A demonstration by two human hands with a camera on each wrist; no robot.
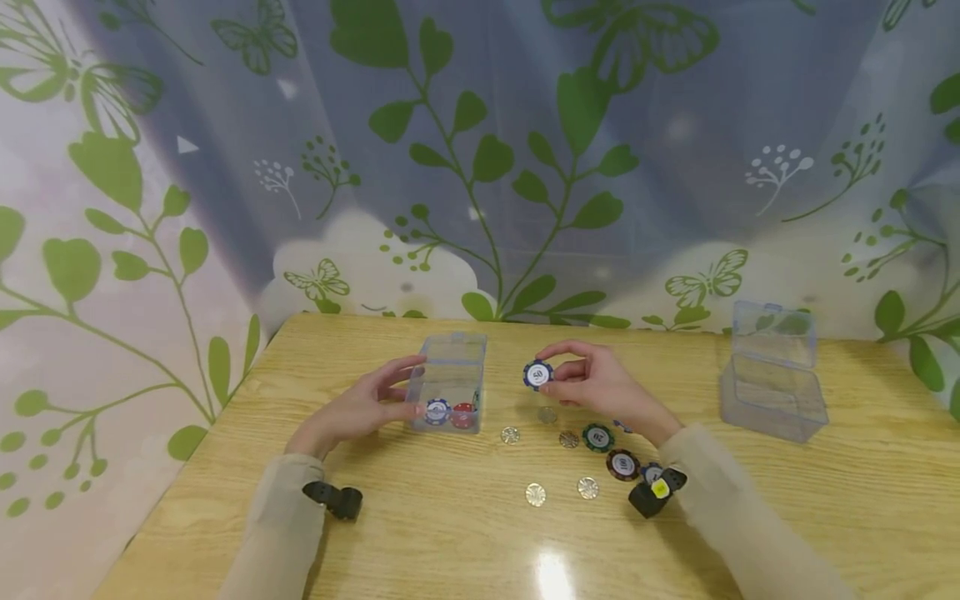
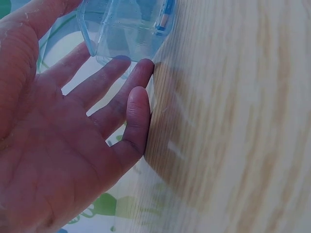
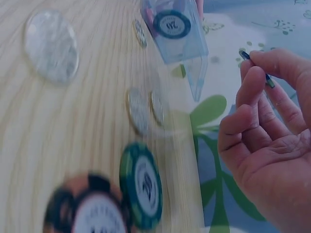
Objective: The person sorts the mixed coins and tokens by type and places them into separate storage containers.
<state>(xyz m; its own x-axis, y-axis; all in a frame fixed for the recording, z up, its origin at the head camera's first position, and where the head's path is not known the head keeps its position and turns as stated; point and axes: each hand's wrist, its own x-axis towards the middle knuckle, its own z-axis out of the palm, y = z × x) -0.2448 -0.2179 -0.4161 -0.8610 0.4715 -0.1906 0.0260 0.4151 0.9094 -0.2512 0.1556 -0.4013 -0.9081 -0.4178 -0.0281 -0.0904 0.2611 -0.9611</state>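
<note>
Right hand pinches the blue chip above the surface, right of the clear box holding chips; left hand, fingers extended, touches that box. Chip likely light, stiff, smooth; rim grip seems best.

Light wooden table before green-leafed, butterfly-patterned cloth — white glare on its surface

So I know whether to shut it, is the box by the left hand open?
Open: the box has its lid raised at the far edge, its top uncovered.
</note>
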